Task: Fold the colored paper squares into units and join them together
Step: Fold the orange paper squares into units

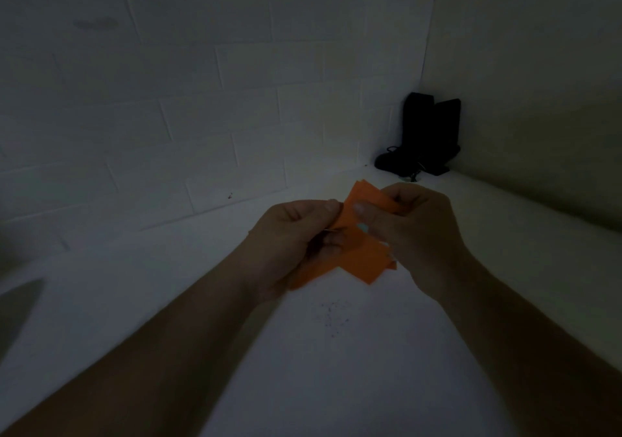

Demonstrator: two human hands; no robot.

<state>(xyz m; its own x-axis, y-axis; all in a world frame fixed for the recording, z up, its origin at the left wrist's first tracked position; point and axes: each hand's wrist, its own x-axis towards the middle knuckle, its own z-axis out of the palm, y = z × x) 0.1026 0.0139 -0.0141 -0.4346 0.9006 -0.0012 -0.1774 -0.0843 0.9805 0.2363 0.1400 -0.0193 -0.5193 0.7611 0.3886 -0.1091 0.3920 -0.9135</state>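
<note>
White table [336, 352]; both hands pinch orange paper [361, 255]

Paper [361, 255] between hands, above table [336, 369]

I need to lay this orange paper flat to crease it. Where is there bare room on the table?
Bare white table lies between the forearms, below the orange paper, and left of the left hand toward the brick wall. The far right corner is crowded by dark objects.
</note>
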